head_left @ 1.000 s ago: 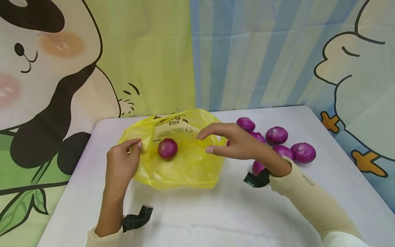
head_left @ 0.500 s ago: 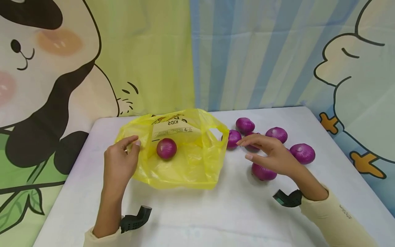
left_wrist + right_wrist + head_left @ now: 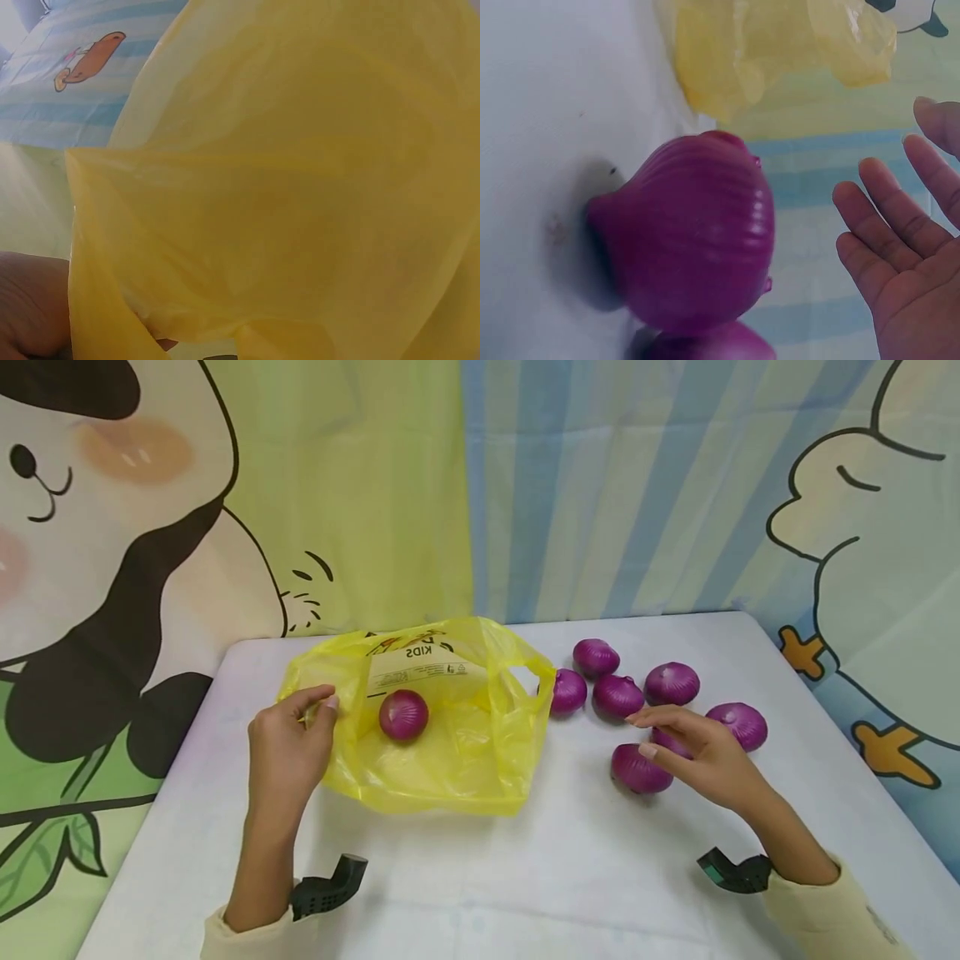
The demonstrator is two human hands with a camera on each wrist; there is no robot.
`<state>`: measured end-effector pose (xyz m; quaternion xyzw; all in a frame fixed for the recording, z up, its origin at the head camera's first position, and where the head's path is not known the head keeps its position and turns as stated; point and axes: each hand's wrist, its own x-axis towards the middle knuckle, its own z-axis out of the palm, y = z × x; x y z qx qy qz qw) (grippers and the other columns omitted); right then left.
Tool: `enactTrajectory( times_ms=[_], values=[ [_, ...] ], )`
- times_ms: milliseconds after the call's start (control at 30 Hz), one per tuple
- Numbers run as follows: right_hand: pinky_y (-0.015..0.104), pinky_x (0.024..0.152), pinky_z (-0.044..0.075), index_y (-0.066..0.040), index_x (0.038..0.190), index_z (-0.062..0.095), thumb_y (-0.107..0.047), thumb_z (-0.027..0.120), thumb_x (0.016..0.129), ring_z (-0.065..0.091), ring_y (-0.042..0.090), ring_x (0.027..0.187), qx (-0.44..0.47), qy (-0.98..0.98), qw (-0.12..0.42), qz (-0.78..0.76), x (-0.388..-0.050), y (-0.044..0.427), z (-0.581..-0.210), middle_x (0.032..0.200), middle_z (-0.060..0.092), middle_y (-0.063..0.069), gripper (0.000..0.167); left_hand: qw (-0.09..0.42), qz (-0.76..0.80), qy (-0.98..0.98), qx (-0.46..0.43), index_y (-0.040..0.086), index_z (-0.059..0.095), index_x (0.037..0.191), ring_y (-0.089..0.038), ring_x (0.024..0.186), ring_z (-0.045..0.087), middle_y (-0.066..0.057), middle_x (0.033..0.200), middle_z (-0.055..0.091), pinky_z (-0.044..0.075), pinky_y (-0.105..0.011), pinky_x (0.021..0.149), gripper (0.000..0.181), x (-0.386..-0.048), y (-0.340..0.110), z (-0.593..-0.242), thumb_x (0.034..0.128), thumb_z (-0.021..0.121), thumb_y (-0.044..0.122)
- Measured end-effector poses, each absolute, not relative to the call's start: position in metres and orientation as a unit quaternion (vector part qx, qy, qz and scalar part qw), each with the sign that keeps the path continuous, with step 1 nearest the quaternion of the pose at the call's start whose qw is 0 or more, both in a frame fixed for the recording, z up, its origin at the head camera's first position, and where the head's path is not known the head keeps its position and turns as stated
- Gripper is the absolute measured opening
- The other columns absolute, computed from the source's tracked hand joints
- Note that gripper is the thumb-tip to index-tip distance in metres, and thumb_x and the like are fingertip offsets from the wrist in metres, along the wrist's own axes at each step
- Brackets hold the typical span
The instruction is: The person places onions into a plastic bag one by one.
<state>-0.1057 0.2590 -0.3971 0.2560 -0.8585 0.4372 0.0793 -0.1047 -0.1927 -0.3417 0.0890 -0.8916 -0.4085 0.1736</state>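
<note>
So the thing we're looking at here is where the nearest onion sits relative to our right hand. From the head view it's on the left and near side of the palm, with the thumb tip overlapping its upper edge. The right wrist view shows a gap, so we'd say not touching. Those fingers are spread loosely with nothing in them. The onion's squat and roundish, its longer way running roughly left to right on the white table. Right hand is clearly the nearer one.

A half-hidden onion shows between our thumb and forefinger, and five more are scattered beyond and to the right.

Our left hand is well apart from that lot, thumb and forefinger pinching the left edge of the yellow bag. The bag's mouth gapes toward us, with a single onion inside, left of the middle.

Behind the table hangs a curtain, part yellow, part blue stripes, with a cartoon panda on the left.
</note>
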Motion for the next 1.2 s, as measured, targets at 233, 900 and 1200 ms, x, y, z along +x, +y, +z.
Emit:
enactTrajectory(
  times_ms=[233,900,1200],
  values=[
    [0.019,0.090,0.045,-0.006,0.116,0.063,0.014,0.067,0.083,0.054,0.007,0.116,0.256,-0.845,0.072,0.465,-0.106,0.272,-0.411,0.118,0.063,0.009,0.039,0.175,-0.404,-0.894,0.084,-0.001,0.070,0.114,-0.025,0.073,0.056,-0.018,0.108,0.068,0.044,-0.014,0.053,0.026,-0.105,-0.193,-0.342,0.0971,0.060,0.016],
    [0.020,0.092,0.044,-0.008,0.125,0.061,-0.002,0.080,0.078,0.055,0.012,0.114,0.228,-0.875,0.030,0.425,-0.108,0.280,-0.425,0.122,0.060,0.008,0.051,0.159,-0.404,-0.895,0.096,0.000,0.070,0.115,-0.025,0.081,0.056,-0.017,0.106,0.068,0.044,-0.011,0.059,0.028,-0.106,-0.192,-0.342,0.0976,0.060,0.019],
    [0.052,0.091,0.048,-0.010,0.130,0.059,-0.032,0.085,0.075,0.050,0.028,0.120,0.232,-0.906,-0.026,0.354,-0.110,0.271,-0.436,0.128,0.058,0.002,0.064,0.148,-0.404,-0.897,0.100,0.000,0.070,0.116,-0.025,0.075,0.054,-0.016,0.103,0.068,0.045,-0.014,0.055,0.031,-0.106,-0.192,-0.343,0.0982,0.059,0.022]
  ],
)
